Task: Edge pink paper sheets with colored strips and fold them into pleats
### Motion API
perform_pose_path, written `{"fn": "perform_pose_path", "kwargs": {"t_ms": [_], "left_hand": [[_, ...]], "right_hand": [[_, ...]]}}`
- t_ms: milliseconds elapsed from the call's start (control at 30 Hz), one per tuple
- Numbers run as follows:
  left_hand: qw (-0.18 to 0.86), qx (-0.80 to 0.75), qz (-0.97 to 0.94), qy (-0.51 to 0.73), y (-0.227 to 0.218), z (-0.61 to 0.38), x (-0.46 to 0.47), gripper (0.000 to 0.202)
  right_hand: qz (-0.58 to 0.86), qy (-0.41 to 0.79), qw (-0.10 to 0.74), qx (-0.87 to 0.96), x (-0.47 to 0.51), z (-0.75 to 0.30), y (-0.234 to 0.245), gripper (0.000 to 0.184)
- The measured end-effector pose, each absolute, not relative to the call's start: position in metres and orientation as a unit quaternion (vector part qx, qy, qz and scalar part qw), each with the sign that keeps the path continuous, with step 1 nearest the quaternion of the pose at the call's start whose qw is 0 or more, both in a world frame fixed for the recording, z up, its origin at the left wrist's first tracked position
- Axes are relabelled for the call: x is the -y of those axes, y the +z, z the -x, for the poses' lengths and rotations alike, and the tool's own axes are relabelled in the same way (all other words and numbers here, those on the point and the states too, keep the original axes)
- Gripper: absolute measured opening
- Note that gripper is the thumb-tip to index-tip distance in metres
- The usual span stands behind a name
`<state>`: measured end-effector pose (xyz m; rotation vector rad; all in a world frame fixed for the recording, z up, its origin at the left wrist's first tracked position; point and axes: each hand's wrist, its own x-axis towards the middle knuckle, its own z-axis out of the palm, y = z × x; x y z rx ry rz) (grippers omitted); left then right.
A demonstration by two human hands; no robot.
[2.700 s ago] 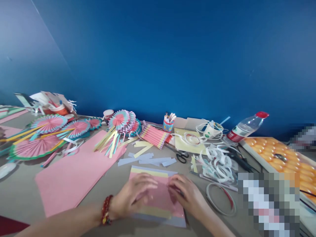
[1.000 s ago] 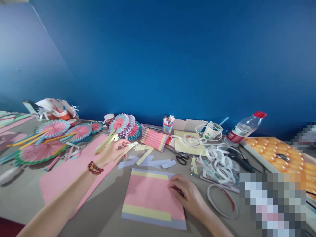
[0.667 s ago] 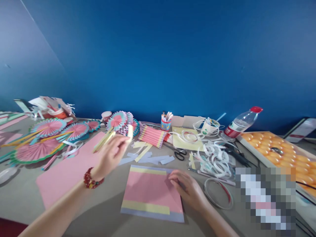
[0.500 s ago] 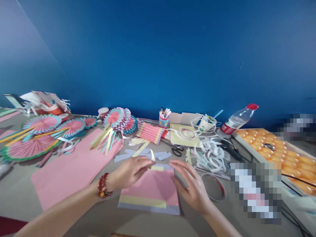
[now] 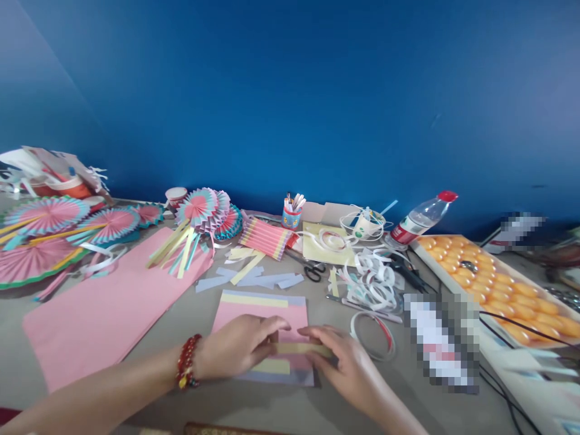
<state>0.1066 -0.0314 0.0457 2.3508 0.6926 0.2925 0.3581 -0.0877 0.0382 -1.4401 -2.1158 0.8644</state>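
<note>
A yellowish paper strip [image 5: 296,348] runs level between my two hands, above the lower part of a pink paper sheet [image 5: 296,315]. My left hand [image 5: 240,344], with a red bead bracelet [image 5: 187,362] at the wrist, pinches the strip's left end between thumb and fingers. The right end is gripped by my right hand [image 5: 347,359]. Purple and pale yellow bands [image 5: 256,300] line the sheet's far edge, and similar bands [image 5: 276,367] line its near edge. My fingers and the strip hide part of the sheet.
Behind the sheet lie loose purple strips [image 5: 249,278], scissors [image 5: 313,272] and a pleated pink paper [image 5: 265,237]. Paper fans [image 5: 113,225] and large pink sheets [image 5: 104,302] spread leftward. To the right are curled white strips [image 5: 374,281], a tape ring [image 5: 374,335], a bottle [image 5: 421,220] and an orange-domed panel [image 5: 489,278].
Both hands have come down from the sheet's far edge toward its near part. The strip now spans both hands; before, a pale curled end showed by my left fingers. The view has turned slightly right.
</note>
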Motion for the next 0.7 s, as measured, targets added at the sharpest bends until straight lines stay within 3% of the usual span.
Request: {"fn": "perform_pose_path", "kwargs": {"t_ms": [133,300,367,533,700], "left_hand": [[0.361,-0.285,-0.879,0.123,0.041,-0.113,0.029,0.015],[0.344,-0.282,-0.885,0.14,0.041,-0.124,0.025,0.009],[0.319,-0.296,-0.886,0.159,0.038,-0.123,0.021,0.013],[0.124,-0.276,-0.94,0.157,0.02,-0.118,0.006,0.022],[0.085,-0.259,-0.955,0.115,0.002,-0.119,0.004,0.05]], "right_hand": [[0.507,0.335,0.184,0.772,0.079,-0.351,0.045,0.027],[0.532,0.359,0.181,0.745,0.064,-0.336,0.047,0.009],[0.531,0.372,0.189,0.738,0.056,-0.342,0.043,0.008],[0.531,0.402,0.23,0.71,0.029,-0.372,0.025,0.012],[0.55,0.436,0.217,0.679,0.02,-0.379,0.017,0.015]]}}
